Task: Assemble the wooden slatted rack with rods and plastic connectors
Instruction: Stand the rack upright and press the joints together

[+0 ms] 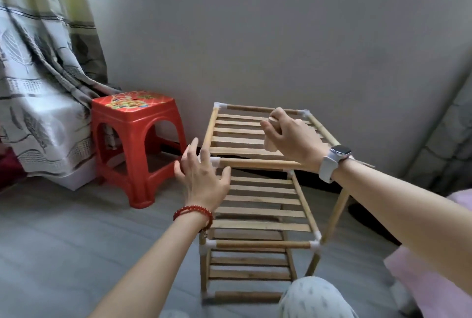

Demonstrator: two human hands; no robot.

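Observation:
The wooden slatted rack (263, 211) stands on the floor in front of me, three slatted tiers joined by rods and white plastic connectors (215, 161). Its top tier (237, 141) sits tilted, and the front rod (260, 164) runs between my hands. My left hand (201, 179) hovers with fingers spread at the top tier's front-left corner, next to the connector, holding nothing. Over the top tier's slats near the back-right corner, my right hand (293, 138) has its fingers curled with nothing visible in them. An upright rod (337, 211) leans at the right side.
A red plastic stool (135, 144) stands left of the rack, close to a patterned curtain (38, 87). A grey wall is right behind the rack. A pink cushion (434, 279) lies at the right, and my knee (314, 297) is at the rack's front.

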